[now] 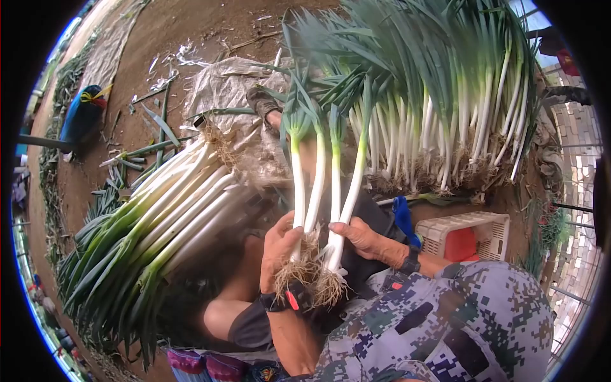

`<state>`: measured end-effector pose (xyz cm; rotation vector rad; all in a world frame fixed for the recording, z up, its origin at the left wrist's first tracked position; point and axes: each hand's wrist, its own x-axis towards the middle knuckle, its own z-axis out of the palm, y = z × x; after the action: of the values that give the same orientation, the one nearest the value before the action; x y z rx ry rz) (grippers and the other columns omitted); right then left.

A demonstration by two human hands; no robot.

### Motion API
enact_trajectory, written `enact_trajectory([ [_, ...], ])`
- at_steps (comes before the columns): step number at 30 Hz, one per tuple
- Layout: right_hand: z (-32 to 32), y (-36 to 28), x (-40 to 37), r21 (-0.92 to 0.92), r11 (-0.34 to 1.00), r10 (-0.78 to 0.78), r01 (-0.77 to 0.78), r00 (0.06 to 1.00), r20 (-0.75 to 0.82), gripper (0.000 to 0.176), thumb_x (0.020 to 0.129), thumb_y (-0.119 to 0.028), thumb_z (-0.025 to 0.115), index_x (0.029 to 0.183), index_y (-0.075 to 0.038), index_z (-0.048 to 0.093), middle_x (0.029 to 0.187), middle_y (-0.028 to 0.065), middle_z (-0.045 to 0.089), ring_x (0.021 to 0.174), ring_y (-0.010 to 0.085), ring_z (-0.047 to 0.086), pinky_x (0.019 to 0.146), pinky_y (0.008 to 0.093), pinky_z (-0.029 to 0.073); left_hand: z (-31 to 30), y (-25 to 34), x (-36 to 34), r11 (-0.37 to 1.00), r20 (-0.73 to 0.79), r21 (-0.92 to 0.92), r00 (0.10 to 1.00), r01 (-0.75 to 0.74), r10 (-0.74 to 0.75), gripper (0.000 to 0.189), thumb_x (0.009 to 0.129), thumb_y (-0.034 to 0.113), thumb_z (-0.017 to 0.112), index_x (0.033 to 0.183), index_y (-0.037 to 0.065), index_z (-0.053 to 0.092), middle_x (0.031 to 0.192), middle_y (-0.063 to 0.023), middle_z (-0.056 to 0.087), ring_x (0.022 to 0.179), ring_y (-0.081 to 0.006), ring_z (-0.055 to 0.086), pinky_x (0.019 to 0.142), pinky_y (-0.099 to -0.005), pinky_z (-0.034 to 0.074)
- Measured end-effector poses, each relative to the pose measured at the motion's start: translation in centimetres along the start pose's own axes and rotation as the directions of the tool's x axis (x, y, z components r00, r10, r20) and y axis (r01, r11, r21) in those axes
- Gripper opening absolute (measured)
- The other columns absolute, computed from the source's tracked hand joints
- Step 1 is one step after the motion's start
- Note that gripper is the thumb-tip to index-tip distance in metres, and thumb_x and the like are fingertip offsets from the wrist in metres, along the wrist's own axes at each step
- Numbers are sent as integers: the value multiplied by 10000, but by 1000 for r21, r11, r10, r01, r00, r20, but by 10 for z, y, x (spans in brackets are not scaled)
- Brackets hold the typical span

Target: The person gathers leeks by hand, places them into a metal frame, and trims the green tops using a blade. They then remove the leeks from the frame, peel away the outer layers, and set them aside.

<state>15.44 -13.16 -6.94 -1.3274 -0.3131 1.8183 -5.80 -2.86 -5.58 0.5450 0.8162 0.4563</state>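
My left hand [280, 247] is closed around the lower white stalks of a pair of long green onions [298, 181], just above their shaggy roots. Another pair of green onions [344, 191] is gripped low down by my right hand [361, 238], thumb across the stalk. Both pairs stand nearly upright over my lap, leaves away from me, brown roots [328, 288] hanging below the hands. To the left lies a pile of green onions [184, 207], roots pointing away. A larger stack of green onions [439, 121] fills the far right, its roots toward me.
Pale sheeting [219, 86] covers part of the dirt ground ahead, with a shoe [261, 105] on it. Cut leaves [162, 124] litter the soil at left. Close to my right arm are a beige plastic crate [493, 232] and a blue strap [402, 216].
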Motion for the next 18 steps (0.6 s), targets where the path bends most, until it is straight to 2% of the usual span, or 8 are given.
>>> enact_trajectory([
  [2, 7, -4, -2, 47, 998, 30, -31, 999, 21, 527, 964, -371, 697, 1290, 24, 573, 1164, 78, 651, 1054, 150, 604, 931, 334, 497, 6, 11, -2, 983, -54, -181, 998, 21, -31, 487, 929, 90, 621, 1382, -57, 517, 1159, -168, 687, 967, -210, 700, 828, -332, 567],
  [5, 12, 4, 9, -93, 993, -65, 67, 997, 30, 558, 998, -442, 633, 1312, 16, 578, 1149, 83, 657, 1041, 154, 603, 921, 327, 494, 9, -2, 2, 951, 96, 306, 995, -45, 16, 540, 919, 107, 685, 1395, -63, 498, 1203, -147, 666, 1046, -196, 659, 881, -329, 537],
  [6, 13, -2, 6, -243, 966, -88, 93, 996, 32, 617, 1037, -527, 516, 1305, 24, 591, 1119, 79, 665, 1026, 161, 600, 915, 320, 491, 25, -2, -1, 903, 86, 399, 987, -159, 136, 486, 883, 155, 707, 1301, -50, 568, 1114, -166, 700, 973, -201, 677, 820, -333, 539],
  [9, 14, -23, 6, -459, 878, -89, 135, 989, 121, 670, 1053, -580, 418, 1265, 23, 619, 1094, 82, 670, 999, 167, 599, 902, 309, 489, 42, 17, -5, 880, 57, 474, 998, -17, -11, 607, 843, 144, 772, 1350, -48, 500, 1110, -154, 683, 1033, -187, 635, 884, -344, 520],
  [10, 7, -21, 11, -563, 812, -71, 153, 984, 164, 710, 1060, -606, 350, 1252, 18, 629, 1060, 99, 678, 936, 184, 612, 890, 304, 481, 41, 16, -2, 877, 56, 479, 998, -35, 9, 631, 839, 146, 778, 1365, -40, 483, 1121, -148, 675, 1028, -184, 629, 882, -340, 519],
  [13, -8, -18, 26, -712, 692, 73, 119, 970, 233, 743, 1032, -649, 375, 1232, 17, 638, 1041, 118, 685, 868, 207, 646, 760, 307, 543, 27, -2, 5, 894, 62, 444, 997, -62, 38, 688, 830, 152, 792, 1399, -15, 444, 1153, -131, 648, 1014, -178, 612, 877, -330, 518],
  [17, 0, -64, 12, -686, 698, 359, -205, 929, 88, 788, 954, -723, 470, 1119, 23, 665, 915, 112, 702, 675, 177, 691, 470, 276, 555, 28, -17, 2, 932, 35, 360, 999, -49, 39, 700, 820, 113, 759, 1426, 12, 423, 1192, -126, 622, 1027, -185, 602, 880, -321, 512],
  [18, -13, -75, 15, -731, 636, 358, -247, 934, -4, 757, 958, -698, 497, 1099, 27, 664, 921, 120, 701, 637, 174, 684, 476, 269, 553, 29, -19, 0, 930, 49, 362, 998, -64, 50, 697, 818, 100, 748, 1428, 10, 422, 1194, -131, 621, 1033, -189, 600, 887, -323, 510],
])
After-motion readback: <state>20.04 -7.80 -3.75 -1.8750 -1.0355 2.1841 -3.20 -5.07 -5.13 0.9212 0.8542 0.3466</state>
